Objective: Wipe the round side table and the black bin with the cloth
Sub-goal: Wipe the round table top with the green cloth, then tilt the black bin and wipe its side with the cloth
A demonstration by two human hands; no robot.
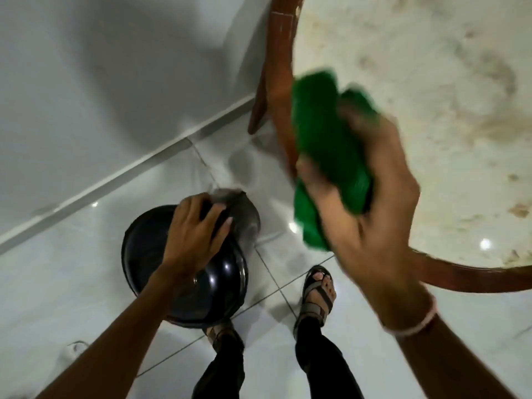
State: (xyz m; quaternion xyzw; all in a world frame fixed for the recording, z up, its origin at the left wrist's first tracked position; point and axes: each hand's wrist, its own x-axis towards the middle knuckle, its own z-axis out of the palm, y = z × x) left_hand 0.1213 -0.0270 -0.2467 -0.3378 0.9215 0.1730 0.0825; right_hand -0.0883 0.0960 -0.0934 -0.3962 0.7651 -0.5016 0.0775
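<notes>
A round side table (431,82) with a pale stained marble top and a brown wooden rim fills the upper right. My right hand (371,197) is shut on a bunched green cloth (325,139), held in the air over the table's left rim and blurred by motion. On the floor at lower left stands a glossy black bin (149,249) with a domed lid. My left hand (195,234) rests on the lid's top, fingers spread over its swing flap.
A white wall (115,67) and skirting run diagonally behind the bin. My two sandalled feet (316,295) stand on the white tiled floor between bin and table. A wooden table leg (260,102) comes down near the wall.
</notes>
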